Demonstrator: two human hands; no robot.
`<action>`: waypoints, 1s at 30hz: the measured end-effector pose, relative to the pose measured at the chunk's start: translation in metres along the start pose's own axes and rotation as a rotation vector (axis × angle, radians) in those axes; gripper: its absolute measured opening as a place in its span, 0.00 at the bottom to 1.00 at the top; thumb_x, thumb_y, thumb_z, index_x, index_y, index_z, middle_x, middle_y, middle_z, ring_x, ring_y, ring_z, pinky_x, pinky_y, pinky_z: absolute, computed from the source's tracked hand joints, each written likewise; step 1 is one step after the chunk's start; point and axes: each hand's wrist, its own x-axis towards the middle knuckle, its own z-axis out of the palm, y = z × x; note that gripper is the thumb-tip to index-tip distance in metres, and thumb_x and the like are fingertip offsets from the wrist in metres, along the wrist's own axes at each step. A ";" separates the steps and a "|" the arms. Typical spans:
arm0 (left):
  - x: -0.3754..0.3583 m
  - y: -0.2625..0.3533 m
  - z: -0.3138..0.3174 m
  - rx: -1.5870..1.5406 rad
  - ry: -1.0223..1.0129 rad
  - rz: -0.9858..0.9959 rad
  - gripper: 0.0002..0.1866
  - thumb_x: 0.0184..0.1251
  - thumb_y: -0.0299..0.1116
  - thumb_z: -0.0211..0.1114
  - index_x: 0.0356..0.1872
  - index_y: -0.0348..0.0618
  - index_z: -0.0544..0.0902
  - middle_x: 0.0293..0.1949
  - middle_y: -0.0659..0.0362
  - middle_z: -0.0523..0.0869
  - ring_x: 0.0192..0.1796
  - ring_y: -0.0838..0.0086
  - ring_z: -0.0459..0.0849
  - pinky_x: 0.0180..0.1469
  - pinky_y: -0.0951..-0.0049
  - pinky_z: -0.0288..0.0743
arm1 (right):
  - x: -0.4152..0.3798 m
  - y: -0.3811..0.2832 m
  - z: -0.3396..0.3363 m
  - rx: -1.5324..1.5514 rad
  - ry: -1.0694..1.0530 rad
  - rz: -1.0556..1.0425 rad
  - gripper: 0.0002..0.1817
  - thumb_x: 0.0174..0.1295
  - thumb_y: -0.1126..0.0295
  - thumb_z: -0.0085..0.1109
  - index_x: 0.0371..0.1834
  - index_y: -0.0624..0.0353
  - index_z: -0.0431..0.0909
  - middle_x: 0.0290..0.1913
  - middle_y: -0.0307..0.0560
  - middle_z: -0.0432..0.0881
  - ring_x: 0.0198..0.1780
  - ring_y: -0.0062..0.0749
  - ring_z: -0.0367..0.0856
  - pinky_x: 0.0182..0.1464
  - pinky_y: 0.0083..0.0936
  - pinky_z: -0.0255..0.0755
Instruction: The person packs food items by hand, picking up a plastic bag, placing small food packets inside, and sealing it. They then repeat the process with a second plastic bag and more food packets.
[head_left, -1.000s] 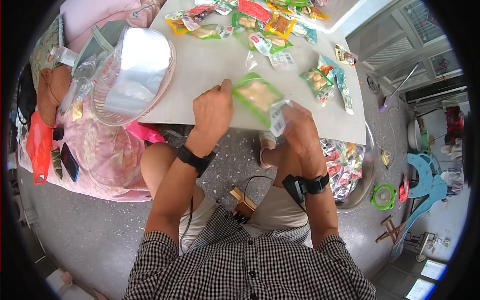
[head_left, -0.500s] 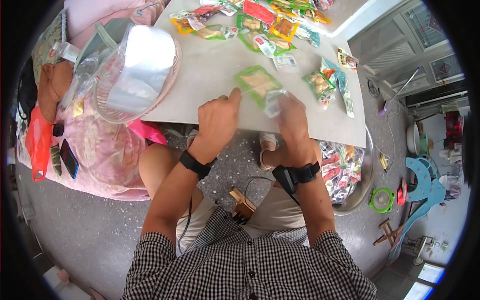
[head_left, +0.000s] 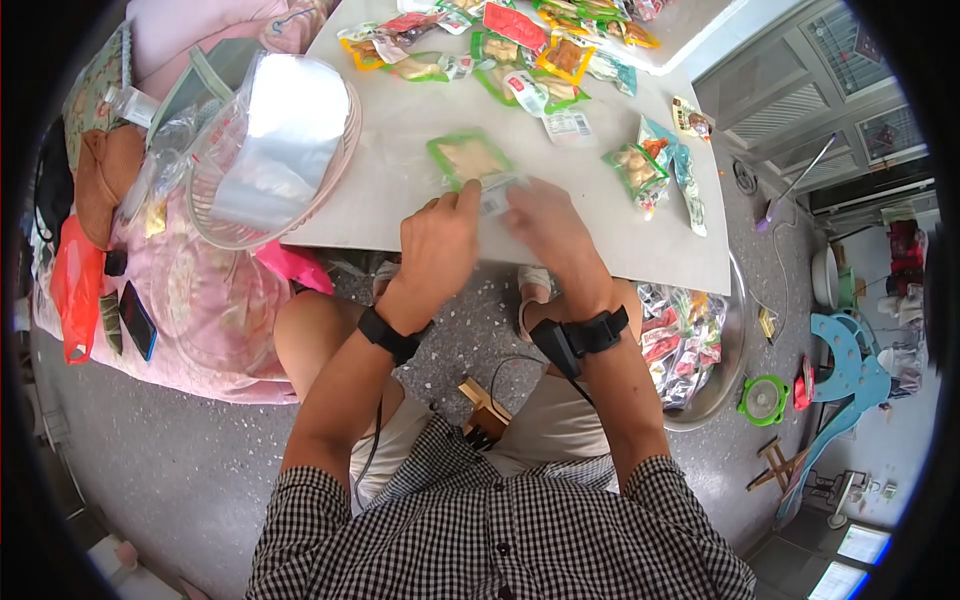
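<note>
A flat snack packet (head_left: 470, 157) with a green border and pale food inside is just above the table's near part, its whitish lower end pointing toward my right hand. My right hand (head_left: 553, 228), smeared by motion, has its fingers closed at that end. My left hand (head_left: 440, 238) is closed, thumb and forefinger pinched at the packet's lower left edge. Faint clear film shows around the packet; whether the left fingers grip film or packet is hidden. To the right lie a green-edged packet (head_left: 637, 170) and a slim blue-white packet (head_left: 688, 190).
A pile of snack packets (head_left: 530, 90) covers the far part of the white table (head_left: 390, 215). At left, a pink basket (head_left: 354, 130) holds clear plastic bags (head_left: 290, 120). A metal basin (head_left: 738, 345) with several packets stands below the table's right edge.
The green-bordered packet has moved left and slightly up, and my right hand has moved left with it, closer to my left hand. My left hand has hardly moved.
</note>
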 end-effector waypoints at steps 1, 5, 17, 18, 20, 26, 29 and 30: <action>0.000 0.001 -0.001 0.003 -0.008 -0.013 0.17 0.55 0.21 0.58 0.49 0.37 0.77 0.29 0.48 0.82 0.28 0.53 0.81 0.29 0.58 0.74 | 0.000 0.000 0.001 -0.052 -0.011 -0.041 0.23 0.60 0.75 0.54 0.58 0.73 0.68 0.46 0.49 0.79 0.42 0.31 0.80 0.38 0.21 0.74; 0.002 -0.004 -0.005 0.009 -0.016 -0.044 0.17 0.54 0.20 0.57 0.48 0.37 0.78 0.28 0.48 0.81 0.28 0.52 0.81 0.29 0.58 0.74 | -0.029 -0.017 0.014 0.050 0.074 -0.096 0.22 0.60 0.77 0.53 0.59 0.74 0.66 0.50 0.51 0.78 0.50 0.39 0.80 0.48 0.27 0.77; 0.003 -0.005 -0.014 -0.016 -0.019 -0.027 0.11 0.46 0.20 0.58 0.34 0.37 0.74 0.25 0.49 0.79 0.28 0.54 0.81 0.27 0.57 0.73 | -0.004 -0.034 0.040 0.084 -0.062 0.036 0.16 0.62 0.74 0.49 0.52 0.67 0.75 0.46 0.45 0.80 0.45 0.26 0.78 0.40 0.22 0.76; 0.003 -0.007 -0.017 -0.015 -0.022 -0.042 0.10 0.46 0.20 0.58 0.33 0.37 0.74 0.24 0.49 0.79 0.27 0.54 0.80 0.27 0.57 0.73 | -0.007 -0.035 0.038 0.013 -0.089 0.059 0.15 0.62 0.73 0.49 0.50 0.67 0.76 0.44 0.45 0.81 0.43 0.25 0.79 0.39 0.21 0.76; 0.004 -0.009 -0.021 -0.015 -0.028 -0.072 0.09 0.47 0.20 0.58 0.32 0.37 0.74 0.24 0.50 0.79 0.26 0.54 0.80 0.27 0.58 0.73 | -0.019 -0.049 0.028 -0.062 -0.050 0.053 0.13 0.62 0.72 0.51 0.46 0.67 0.78 0.39 0.44 0.82 0.38 0.25 0.80 0.35 0.21 0.75; 0.008 -0.011 -0.020 -0.016 -0.008 -0.110 0.15 0.49 0.20 0.60 0.41 0.38 0.79 0.23 0.50 0.80 0.25 0.55 0.80 0.27 0.60 0.72 | 0.045 -0.052 -0.023 -0.755 0.452 -0.363 0.20 0.51 0.69 0.63 0.47 0.65 0.78 0.42 0.56 0.83 0.44 0.43 0.82 0.48 0.33 0.75; 0.009 -0.011 -0.019 -0.032 -0.001 -0.114 0.14 0.49 0.20 0.61 0.40 0.38 0.79 0.23 0.50 0.80 0.24 0.54 0.80 0.26 0.60 0.72 | 0.096 -0.041 -0.035 -1.092 0.536 -0.500 0.33 0.45 0.64 0.66 0.57 0.63 0.72 0.54 0.57 0.78 0.54 0.44 0.77 0.55 0.34 0.72; 0.009 -0.011 -0.018 -0.033 0.001 -0.117 0.14 0.49 0.20 0.61 0.40 0.38 0.79 0.23 0.50 0.80 0.24 0.54 0.80 0.26 0.60 0.72 | 0.109 -0.037 -0.037 -1.188 0.529 -0.446 0.35 0.44 0.64 0.66 0.59 0.62 0.69 0.56 0.56 0.76 0.56 0.44 0.76 0.56 0.34 0.71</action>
